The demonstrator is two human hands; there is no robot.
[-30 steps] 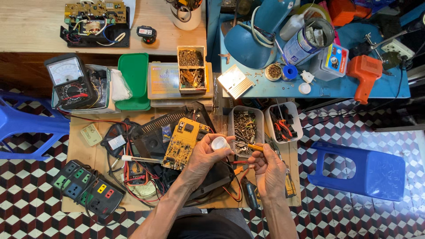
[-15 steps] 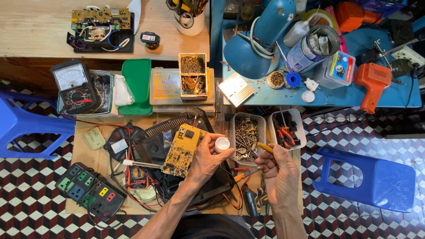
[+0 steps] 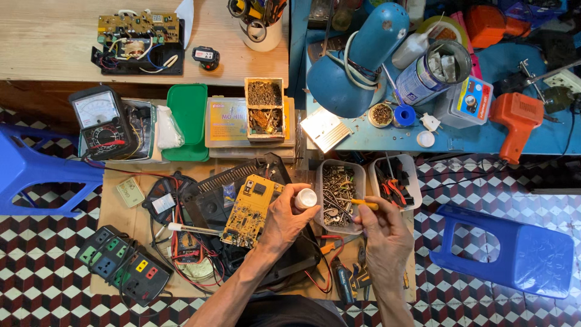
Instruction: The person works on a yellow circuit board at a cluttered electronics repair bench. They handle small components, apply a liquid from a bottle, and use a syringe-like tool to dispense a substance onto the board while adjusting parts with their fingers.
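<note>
Closest to me, my left hand is curled shut around a small white bottle, its round end poking out between thumb and fingers, tipped toward the right so the opening faces the other hand. My right hand is pinched closed on a thin yellow-handled tool, whose tip points toward 9 o'clock at the bottle; I hold both close together over the workspace, I judge, so the tool can reach the bottle's mouth. The tip hangs over the near edge of a clear tub of screws, which sits just at 12 o'clock from my hands, within easy reach.

Just at 9 o'clock of the left hand, a yellow circuit board lies tilted on an opened black casing, propped so its face is exposed. Below my right wrist, pliers lie on the cardboard sheet that covers the tiled floor. At 8 o'clock rests a power strip with coloured sockets. At 3 o'clock of the screw tub is a second tub holding red-handled cutters.

Farther off, at 10 o'clock, an analogue meter leans upward where its dial can be read. At 12 o'clock a blue lamp on the blue desk bends down toward the work. At 2 o'clock an orange soldering gun lies at the desk edge. A wooden desk at 11 o'clock carries another circuit board.
</note>
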